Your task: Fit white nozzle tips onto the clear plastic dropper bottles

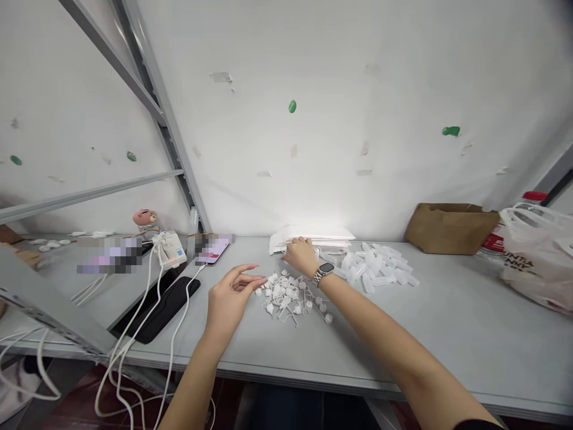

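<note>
Above the grey shelf top (447, 316), in the head view, the left hand (230, 295) is hovering empty, its fingers loosely parted, just beside a heap of small white plastic caps (289, 297). The right hand (302, 257) is curving its fingers over the front edge of a stack of white paper sheets (313, 237), touching it; whether it is gripping cannot be told. The heap is lying just below both hands, with translucent plastic tubes (376, 267) lying just right of the stack.
</note>
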A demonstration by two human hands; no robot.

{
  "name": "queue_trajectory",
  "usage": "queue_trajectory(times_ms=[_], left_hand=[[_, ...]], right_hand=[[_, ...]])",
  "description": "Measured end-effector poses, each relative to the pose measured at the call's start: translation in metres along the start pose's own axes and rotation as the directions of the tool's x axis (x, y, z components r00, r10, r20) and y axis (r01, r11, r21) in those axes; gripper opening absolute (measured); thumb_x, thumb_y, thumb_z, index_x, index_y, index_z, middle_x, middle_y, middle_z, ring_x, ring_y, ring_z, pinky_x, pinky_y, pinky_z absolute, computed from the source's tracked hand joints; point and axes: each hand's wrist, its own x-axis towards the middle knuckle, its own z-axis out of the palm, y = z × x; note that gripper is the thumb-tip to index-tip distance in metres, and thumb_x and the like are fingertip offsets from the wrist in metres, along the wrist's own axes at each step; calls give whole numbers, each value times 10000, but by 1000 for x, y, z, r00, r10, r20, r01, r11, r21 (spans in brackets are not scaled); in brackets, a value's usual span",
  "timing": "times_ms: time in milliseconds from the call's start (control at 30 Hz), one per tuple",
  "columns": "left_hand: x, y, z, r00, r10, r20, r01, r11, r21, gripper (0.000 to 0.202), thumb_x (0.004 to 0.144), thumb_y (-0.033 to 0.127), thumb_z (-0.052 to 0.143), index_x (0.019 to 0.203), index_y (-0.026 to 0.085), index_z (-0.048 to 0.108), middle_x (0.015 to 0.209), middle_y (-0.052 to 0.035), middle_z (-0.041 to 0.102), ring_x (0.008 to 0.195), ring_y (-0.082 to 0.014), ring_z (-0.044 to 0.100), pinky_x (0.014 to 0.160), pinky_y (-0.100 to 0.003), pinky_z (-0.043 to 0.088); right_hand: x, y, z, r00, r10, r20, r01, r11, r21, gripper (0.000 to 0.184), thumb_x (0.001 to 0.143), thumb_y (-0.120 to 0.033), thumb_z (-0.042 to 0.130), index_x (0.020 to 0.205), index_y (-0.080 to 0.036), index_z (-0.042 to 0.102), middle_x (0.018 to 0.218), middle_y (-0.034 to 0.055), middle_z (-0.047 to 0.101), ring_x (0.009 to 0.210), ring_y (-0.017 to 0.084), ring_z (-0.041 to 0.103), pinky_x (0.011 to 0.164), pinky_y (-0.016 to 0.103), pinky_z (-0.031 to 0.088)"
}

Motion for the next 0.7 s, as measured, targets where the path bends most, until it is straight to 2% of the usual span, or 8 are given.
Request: queue_trajectory(times_ms=[167, 300, 400, 533, 700], left_hand=[[2, 1, 1, 1000, -13, 8, 13, 1000, -11, 263, 665, 294, 662, 895, 170, 632, 724, -38, 737, 821, -240, 699, 801, -386, 544], [2, -1, 3, 999, -18, 38, 19, 999, -31, 261, 661, 301, 656, 886, 171, 633, 713, -39, 731, 818, -240, 697, 791, -383, 546], [1, -3, 5, 997, -25, 67, 26, 999, -21, 258, 665, 295, 650, 892, 172, 637, 715, -38, 727, 816, -232, 692, 781, -371, 548], [-1, -4, 10, 995, 1, 98, -12, 994, 107, 272, 691, 325, 647, 929, 192, 643, 807, -41, 715, 813, -208, 674, 752, -339, 544], [-5, -7, 20, 974, 69, 215, -145, 921, 361, 296, 743, 380, 598, 982, 214, 650, 892, -46, 640, 726, -171, 622, 652, -309, 536]], right_hand=[[0, 2, -1, 999, 18, -39, -18, 1000, 4, 331, 861, -414, 530, 904, -104, 637, 980, 134, 637, 1001, 266, 536, 866, 436, 369], [-10, 5, -20, 989, 42, -143, -35, 998, 51, 362, 905, -411, 438, 995, -109, 617, 1015, 163, 620, 1008, 282, 513, 869, 419, 312], [-31, 15, -43, 975, 68, -210, -48, 994, 99, 311, 925, -350, 411, 1073, -134, 579, 1033, 136, 607, 980, 250, 533, 881, 391, 306], [-72, 44, -69, 964, 143, -222, -105, 979, 176, 236, 910, -291, 432, 1029, -161, 589, 960, 88, 611, 830, 196, 589, 778, 316, 390], [-117, 83, -78, 933, 316, -172, -274, 933, 232, 223, 890, -286, 440, 934, -156, 615, 914, 82, 601, 729, 182, 593, 652, 295, 433]])
